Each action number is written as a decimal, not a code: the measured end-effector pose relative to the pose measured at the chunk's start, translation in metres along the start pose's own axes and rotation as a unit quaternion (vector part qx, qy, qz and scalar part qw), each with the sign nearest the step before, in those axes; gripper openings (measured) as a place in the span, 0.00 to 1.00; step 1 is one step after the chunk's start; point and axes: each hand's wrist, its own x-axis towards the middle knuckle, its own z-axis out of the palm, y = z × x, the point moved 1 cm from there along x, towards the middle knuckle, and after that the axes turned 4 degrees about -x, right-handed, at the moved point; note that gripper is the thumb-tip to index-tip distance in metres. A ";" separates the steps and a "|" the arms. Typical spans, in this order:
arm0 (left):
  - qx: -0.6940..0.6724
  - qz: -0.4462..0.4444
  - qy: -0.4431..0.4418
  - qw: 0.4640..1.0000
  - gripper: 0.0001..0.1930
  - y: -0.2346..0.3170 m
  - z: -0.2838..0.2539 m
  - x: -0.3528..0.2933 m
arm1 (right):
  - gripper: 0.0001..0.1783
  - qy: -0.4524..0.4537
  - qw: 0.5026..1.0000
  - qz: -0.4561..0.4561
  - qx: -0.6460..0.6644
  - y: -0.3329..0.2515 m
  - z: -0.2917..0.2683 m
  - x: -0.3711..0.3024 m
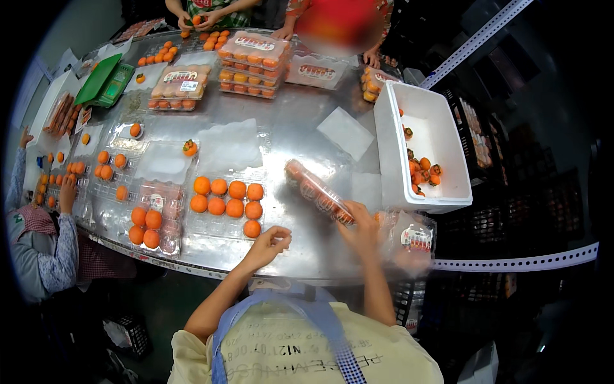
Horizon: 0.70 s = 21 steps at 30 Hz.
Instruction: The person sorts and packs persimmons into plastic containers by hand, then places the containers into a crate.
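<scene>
My right hand (pixel 361 229) grips the near end of a closed clear plastic clamshell pack (pixel 318 191) of orange persimmons, holding it tilted above the steel table (pixel 291 134). My left hand (pixel 268 244) hovers at the table's front edge with its fingers curled and nothing in it, just below an open clear tray (pixel 228 200) holding several persimmons in rows. Right of my right hand lies another labelled closed pack (pixel 409 240).
A white foam box (pixel 430 131) with several persimmons stands at the right. Stacked packed clamshells (pixel 252 63) sit at the far side by other people's hands. A person on the left fills trays (pixel 150 224). Loose lids (pixel 229 146) and a green scale (pixel 105 82) lie about.
</scene>
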 end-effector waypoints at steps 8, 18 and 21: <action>-0.294 -0.126 0.049 0.946 0.29 -0.006 -0.002 0.015 | 0.15 -0.015 0.980 -0.150 -0.134 0.031 0.028 -0.063; -0.188 -0.146 0.015 0.971 0.16 -0.037 0.004 0.012 | 0.08 -0.039 0.989 -0.101 -0.097 0.054 0.056 -0.104; -0.180 -0.156 0.049 0.970 0.14 -0.053 0.000 0.016 | 0.08 -0.031 0.990 -0.101 -0.092 0.050 0.057 -0.104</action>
